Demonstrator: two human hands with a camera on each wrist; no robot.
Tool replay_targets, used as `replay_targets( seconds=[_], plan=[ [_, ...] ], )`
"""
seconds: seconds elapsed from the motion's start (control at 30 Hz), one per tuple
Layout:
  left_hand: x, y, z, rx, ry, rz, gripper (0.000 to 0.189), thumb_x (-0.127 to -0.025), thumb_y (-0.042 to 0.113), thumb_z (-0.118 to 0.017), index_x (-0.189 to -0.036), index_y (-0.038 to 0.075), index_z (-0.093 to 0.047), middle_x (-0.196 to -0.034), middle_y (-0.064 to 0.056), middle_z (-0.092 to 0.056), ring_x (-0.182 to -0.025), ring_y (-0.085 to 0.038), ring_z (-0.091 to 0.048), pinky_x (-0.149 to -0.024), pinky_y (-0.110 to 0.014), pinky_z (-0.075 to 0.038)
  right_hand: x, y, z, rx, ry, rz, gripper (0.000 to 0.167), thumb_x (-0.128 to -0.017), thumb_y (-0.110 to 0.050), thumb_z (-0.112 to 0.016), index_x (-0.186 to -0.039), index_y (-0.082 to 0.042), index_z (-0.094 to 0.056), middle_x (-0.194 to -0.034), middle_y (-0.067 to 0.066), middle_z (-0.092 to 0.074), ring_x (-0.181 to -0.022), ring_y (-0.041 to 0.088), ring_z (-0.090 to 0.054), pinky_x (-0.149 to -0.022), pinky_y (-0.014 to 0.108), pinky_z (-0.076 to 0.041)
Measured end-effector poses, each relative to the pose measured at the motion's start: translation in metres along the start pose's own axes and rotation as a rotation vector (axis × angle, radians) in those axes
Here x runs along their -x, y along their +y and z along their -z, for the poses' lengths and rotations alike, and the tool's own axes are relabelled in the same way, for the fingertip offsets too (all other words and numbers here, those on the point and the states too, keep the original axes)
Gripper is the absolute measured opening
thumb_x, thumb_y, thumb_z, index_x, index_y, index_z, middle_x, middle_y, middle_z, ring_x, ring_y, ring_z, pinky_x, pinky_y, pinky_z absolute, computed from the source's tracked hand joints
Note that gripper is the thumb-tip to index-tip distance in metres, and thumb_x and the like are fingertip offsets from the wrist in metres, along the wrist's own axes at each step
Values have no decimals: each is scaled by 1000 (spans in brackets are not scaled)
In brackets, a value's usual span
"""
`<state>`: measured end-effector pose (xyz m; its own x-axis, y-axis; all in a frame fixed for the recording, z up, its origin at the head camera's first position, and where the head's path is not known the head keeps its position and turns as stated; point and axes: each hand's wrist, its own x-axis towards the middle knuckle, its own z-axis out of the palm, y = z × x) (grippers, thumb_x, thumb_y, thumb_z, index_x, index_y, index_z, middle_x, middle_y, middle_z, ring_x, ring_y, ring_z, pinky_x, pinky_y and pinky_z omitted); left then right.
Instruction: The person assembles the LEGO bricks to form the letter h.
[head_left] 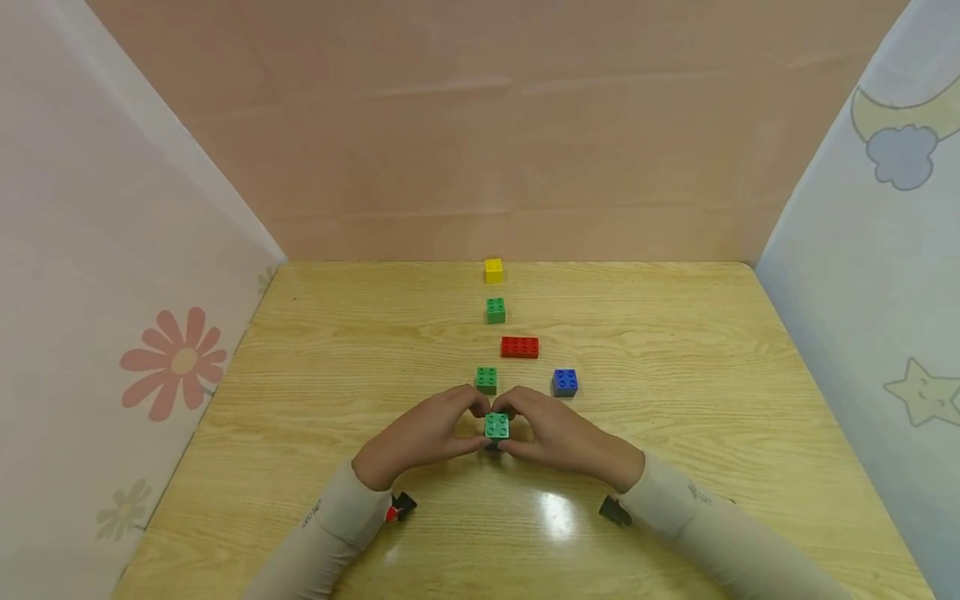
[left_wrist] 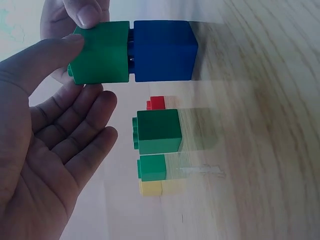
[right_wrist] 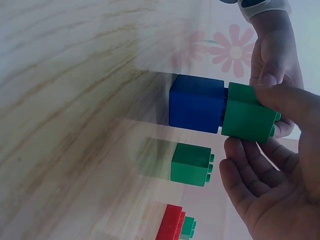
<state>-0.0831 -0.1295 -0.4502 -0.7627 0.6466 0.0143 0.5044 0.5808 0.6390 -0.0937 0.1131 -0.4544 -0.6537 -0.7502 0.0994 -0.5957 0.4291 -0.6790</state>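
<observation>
In the head view, my left hand (head_left: 435, 429) and my right hand (head_left: 561, 435) meet around a green building brick (head_left: 497, 425). Thumbs and fingers of both hands pinch its sides from left and right. Beneath it a blue brick (left_wrist: 165, 50) stands on the table. A narrow gap with the blue brick's studs shows between the two in the left wrist view. Just beyond the hands sits another green brick (head_left: 487, 380). To its right, near the right hand's fingers, lies a second blue brick (head_left: 566, 382).
Farther back on the wooden table (head_left: 337, 333) are a longer red brick (head_left: 520, 347), one more green brick (head_left: 496, 311) and a yellow brick (head_left: 493, 271) near the back edge. Cloth walls enclose the left, back and right sides.
</observation>
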Motion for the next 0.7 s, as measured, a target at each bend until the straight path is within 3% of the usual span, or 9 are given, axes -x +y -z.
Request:
replay_targets(
  seconds=[0.27,0.5,0.7],
  plan=[
    [0,1,1,-6,8,14,35,-89,38,-71,-114,19,-55,-108,0,-62,-98,-15,-61,-84,-26,-51,1,2,2,-31,21,43,39,-88,-17,-74,-120,-18,-52,-114,-10,-56,-104,6,-56,-89,35,-52],
    [0,0,4,-4,17,12,35,-90,38,-71,-114,18,-56,-108,-1,-63,-100,-16,-61,-85,-28,-51,0,2,5,-22,35,17,37,-88,-25,-74,-119,-19,-54,-113,-9,-57,-104,16,-60,-89,39,-52],
    [1,-2,4,6,11,9,35,-90,36,-71,-115,16,-56,-110,-2,-63,-101,-17,-61,-86,-29,-51,0,2,5,-9,28,-7,36,-88,-26,-74,-117,-20,-55,-110,-9,-58,-102,18,-60,-87,41,-52]
  ],
)
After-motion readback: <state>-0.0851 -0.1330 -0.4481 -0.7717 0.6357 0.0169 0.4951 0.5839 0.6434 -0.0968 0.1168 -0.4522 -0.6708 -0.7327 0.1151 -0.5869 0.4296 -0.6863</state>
